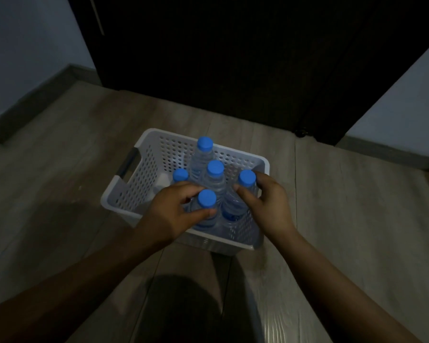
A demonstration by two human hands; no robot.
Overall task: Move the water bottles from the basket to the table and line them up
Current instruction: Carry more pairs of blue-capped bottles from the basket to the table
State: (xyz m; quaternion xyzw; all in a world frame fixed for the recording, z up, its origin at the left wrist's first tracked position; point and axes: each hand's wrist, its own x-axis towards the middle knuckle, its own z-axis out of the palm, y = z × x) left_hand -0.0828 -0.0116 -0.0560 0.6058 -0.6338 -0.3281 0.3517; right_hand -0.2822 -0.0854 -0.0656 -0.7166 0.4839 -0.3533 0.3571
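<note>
From the head camera, looking down, a white basket [144, 179] with rows of round holes in its walls sits on the wooden floor [60, 194], a little below the centre of the frame. A dark handle opening [128, 162] shows in its left end.

Five clear water bottles with blue caps stand upright inside it, bunched toward the right and lower part of the basket:
- The back bottle [205, 143] is highest in the frame, against the far wall.
- The middle bottle [215, 167] is just below it.
- The left bottle [180, 175] shows little more than its cap above the left hand's fingers.

The left hand [174, 214] comes in from the lower left and is closed round the neck of the near bottle [206, 198], with the thumb below the cap and the fingers curled over the far side. The right hand [265, 201] comes in from the lower right and is wrapped round the right bottle [247, 177] just under its cap, with the thumb on the left side and the fingers behind. Both bottles are inside the basket.

A patch of blue [229, 215] between the two hands may be a label or another cap. The light is too dim to tell.

A dark door [233, 58] fills the upper centre of the frame. A pale wall [22, 58] stands at the upper left, and another pale wall [406, 107] at the right.
</note>
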